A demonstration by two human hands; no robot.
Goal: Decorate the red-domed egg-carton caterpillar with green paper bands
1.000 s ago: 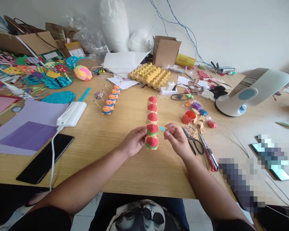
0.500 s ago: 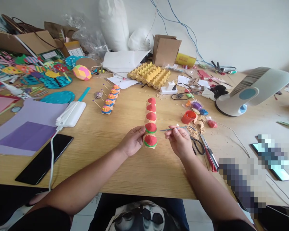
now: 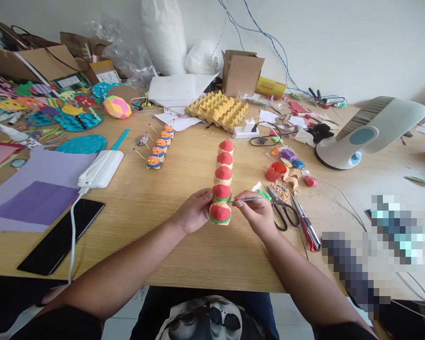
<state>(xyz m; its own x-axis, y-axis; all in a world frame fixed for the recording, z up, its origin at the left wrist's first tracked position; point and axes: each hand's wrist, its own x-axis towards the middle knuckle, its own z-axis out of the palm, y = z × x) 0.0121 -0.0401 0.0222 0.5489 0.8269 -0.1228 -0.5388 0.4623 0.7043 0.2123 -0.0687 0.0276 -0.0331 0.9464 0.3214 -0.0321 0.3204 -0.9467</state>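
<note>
A strip of egg-carton bumps (image 3: 223, 174) painted red, the nearest two ringed in green, lies lengthwise on the wooden table (image 3: 184, 255). My left hand (image 3: 194, 211) is closed on the strip's near end from the left. My right hand (image 3: 256, 213) pinches a thin blue tool (image 3: 250, 199), whose tip touches the strip between the two nearest bumps.
Scissors (image 3: 282, 208) and a red cutter (image 3: 306, 225) lie right of my right hand, with a red cup (image 3: 276, 171) and clay bits behind. A fan (image 3: 368, 132) stands at right. A phone (image 3: 61, 235), power bank (image 3: 101, 168) and purple paper (image 3: 35, 189) lie left. A smaller painted strip (image 3: 159, 147) and a yellow egg tray (image 3: 217, 109) sit farther back.
My right hand turned the thin tool and brought it left, from hovering beside the strip to touching it with the tip. My left hand kept hold of the strip's near end.
</note>
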